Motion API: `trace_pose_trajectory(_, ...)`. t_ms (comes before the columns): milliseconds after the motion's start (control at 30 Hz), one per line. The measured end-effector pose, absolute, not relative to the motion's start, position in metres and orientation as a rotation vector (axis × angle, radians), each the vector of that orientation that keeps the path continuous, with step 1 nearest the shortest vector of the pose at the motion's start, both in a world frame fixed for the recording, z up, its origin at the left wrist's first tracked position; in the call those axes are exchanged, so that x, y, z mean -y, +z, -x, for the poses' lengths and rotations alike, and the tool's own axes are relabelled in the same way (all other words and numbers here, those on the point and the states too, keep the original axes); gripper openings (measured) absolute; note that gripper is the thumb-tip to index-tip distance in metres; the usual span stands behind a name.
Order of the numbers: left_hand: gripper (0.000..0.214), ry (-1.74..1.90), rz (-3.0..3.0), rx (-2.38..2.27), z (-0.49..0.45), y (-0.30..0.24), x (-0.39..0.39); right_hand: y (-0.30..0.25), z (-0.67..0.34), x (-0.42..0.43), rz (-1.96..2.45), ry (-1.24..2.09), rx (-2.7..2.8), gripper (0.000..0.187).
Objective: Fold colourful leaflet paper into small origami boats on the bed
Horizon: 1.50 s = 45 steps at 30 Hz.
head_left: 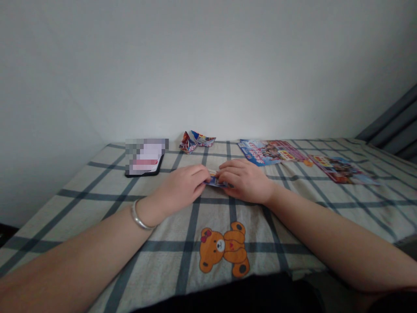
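Between my two hands is a small piece of folded printed paper (215,181), mostly blue, low over the checked cloth. My left hand (183,184), with a silver bangle (139,216) on its wrist, pinches the left end of the paper. From the other side my right hand (246,180) has its fingers closed over the right end. Much of the paper is hidden by the fingers. Beyond the hands, near the wall, lie colourful folded paper shapes (195,141) with pointed corners.
A phone (146,157) with a lit, partly blurred screen lies back left. Printed flyers, one blue and red (267,152) and one darker (342,168), lie on the right. The checked cloth (163,248) bears a printed teddy bear (224,248). A pale wall (208,65) stands behind.
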<state>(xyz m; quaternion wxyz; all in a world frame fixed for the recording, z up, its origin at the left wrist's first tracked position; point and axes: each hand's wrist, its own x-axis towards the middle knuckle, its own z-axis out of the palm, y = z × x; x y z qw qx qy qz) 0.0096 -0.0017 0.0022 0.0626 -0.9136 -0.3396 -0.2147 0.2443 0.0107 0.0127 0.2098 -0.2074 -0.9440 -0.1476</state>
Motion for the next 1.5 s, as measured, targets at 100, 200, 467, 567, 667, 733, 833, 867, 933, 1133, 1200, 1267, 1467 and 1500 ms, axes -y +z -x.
trace_pose_trajectory(100,0.007,-0.609,2.831,1.066,-0.007,-0.001,-0.003,0.010,-0.244,-0.013,0.562,-0.373,2.635,0.026)
trace_pose_trajectory(200,0.006,-0.583,2.849,1.091,-0.006,-0.001,-0.005,0.011,-0.245,-0.014,0.589,-0.296,2.677,0.023)
trace_pose_trajectory(467,0.014,-0.397,2.793,1.051,-0.008,0.008,-0.003,0.016,-0.247,-0.010,0.649,-0.132,2.795,0.026)
trace_pose_trajectory(567,0.021,-0.323,2.744,1.024,-0.009,0.011,0.001,0.016,-0.247,-0.010,0.657,-0.113,2.814,0.026)
trace_pose_trajectory(667,0.024,-0.264,2.686,1.013,-0.010,0.014,0.005,0.016,-0.248,-0.008,0.686,-0.095,2.819,0.026)
trace_pose_trajectory(733,0.024,-0.233,2.663,1.001,-0.011,0.015,0.008,0.017,-0.248,-0.007,0.731,-0.103,2.817,0.026)
trace_pose_trajectory(833,0.025,-0.188,2.622,1.018,-0.014,0.017,0.013,0.020,-0.247,-0.003,0.812,-0.144,2.825,0.024)
trace_pose_trajectory(867,0.025,-0.179,2.602,1.036,-0.015,0.018,0.014,0.022,-0.247,-0.002,0.840,-0.163,2.827,0.023)
trace_pose_trajectory(933,0.025,-0.176,2.565,1.067,-0.017,0.018,0.016,0.025,-0.246,0.000,0.900,-0.201,2.822,0.022)
trace_pose_trajectory(1133,0.025,-0.250,2.542,1.099,-0.019,0.012,0.016,0.027,-0.242,0.004,0.993,-0.215,2.773,0.022)
trace_pose_trajectory(1200,0.027,-0.273,2.551,1.144,-0.018,0.011,0.016,0.026,-0.242,0.004,1.025,-0.180,2.751,0.022)
trace_pose_trajectory(1267,0.029,-0.282,2.575,1.195,-0.018,0.012,0.015,0.026,-0.242,0.004,1.066,-0.144,2.729,0.023)
trace_pose_trajectory(1467,0.025,-0.375,2.606,1.336,-0.018,0.013,0.016,0.027,-0.243,0.002,1.233,0.060,2.608,0.021)
trace_pose_trajectory(1500,0.022,-0.403,2.598,1.338,-0.018,0.012,0.016,0.027,-0.244,0.001,1.266,0.127,2.585,0.019)
